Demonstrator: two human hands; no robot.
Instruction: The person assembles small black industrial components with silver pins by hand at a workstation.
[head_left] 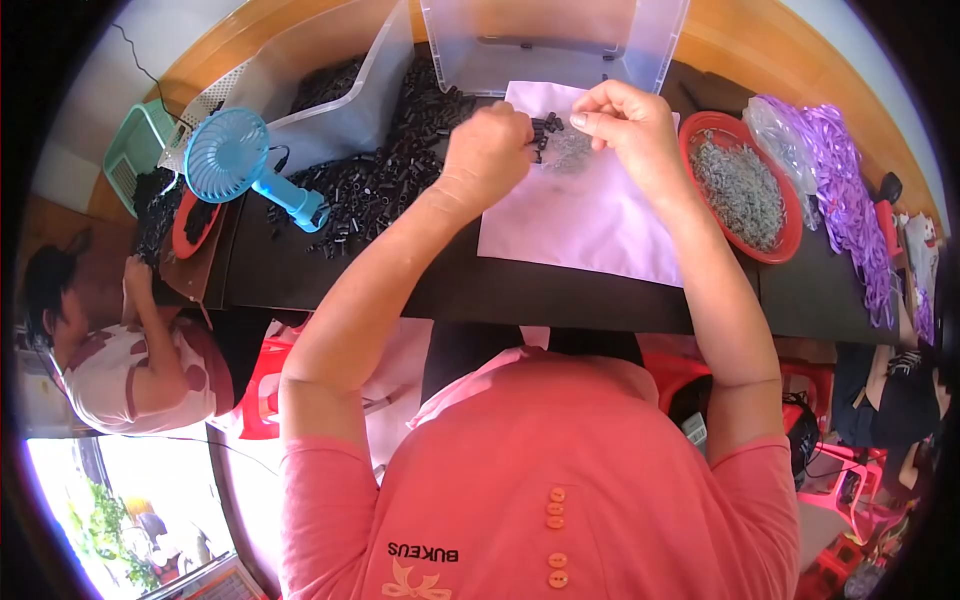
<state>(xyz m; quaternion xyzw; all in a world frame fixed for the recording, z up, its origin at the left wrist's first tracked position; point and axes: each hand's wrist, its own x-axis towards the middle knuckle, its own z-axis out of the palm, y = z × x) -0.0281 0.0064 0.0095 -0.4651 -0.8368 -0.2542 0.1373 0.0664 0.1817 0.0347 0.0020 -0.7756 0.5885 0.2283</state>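
Observation:
My left hand (pixel 487 155) is closed above the far part of a pink sheet (pixel 585 235), its fingertips bent out of sight. Several small black tube-shaped pieces (pixel 546 126) lie right beside those fingers. My right hand (pixel 632 125) pinches with thumb and forefinger; whatever sits between them is too small to make out. Below and between the hands is a little heap of tiny clear-grey pieces (pixel 572 152) on the sheet. A large spread of the same black pieces (pixel 375 195) covers the table left of my left hand.
A blue handheld fan (pixel 228 155) lies at left, before a clear plastic bin (pixel 345 120). Another clear bin (pixel 550 70) stands at the back. On the right are a red basket (pixel 697 128) of grey pieces and purple straps (pixel 835 180). A co-worker (pixel 150 370) sits at left.

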